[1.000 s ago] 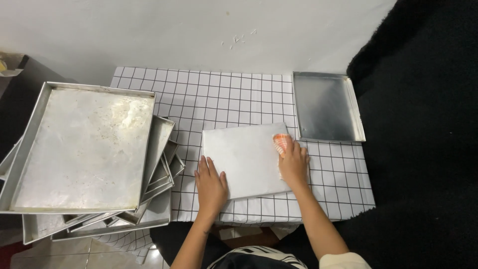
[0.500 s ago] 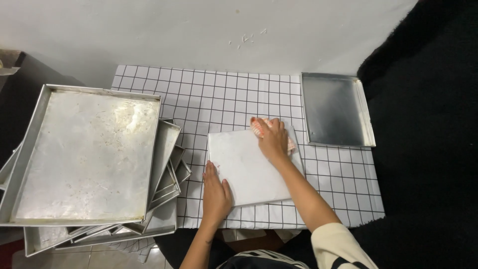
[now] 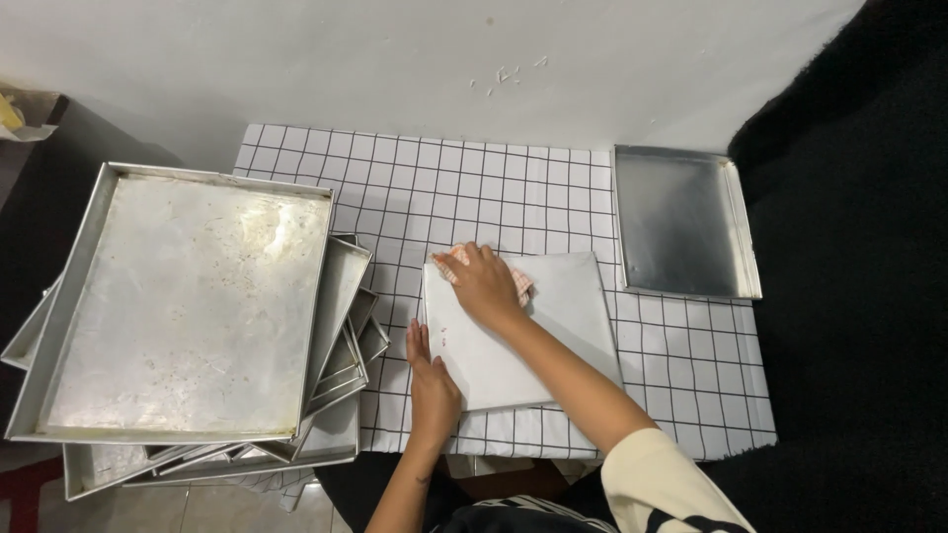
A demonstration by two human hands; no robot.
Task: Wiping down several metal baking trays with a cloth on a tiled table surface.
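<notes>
Open checkered tabletop behind the flat tray, between stacked trays and side tray.

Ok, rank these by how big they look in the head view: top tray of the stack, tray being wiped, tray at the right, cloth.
1. top tray of the stack, though it sits nearer the camera
2. tray being wiped and tray at the right, too alike to rank
3. cloth
</notes>
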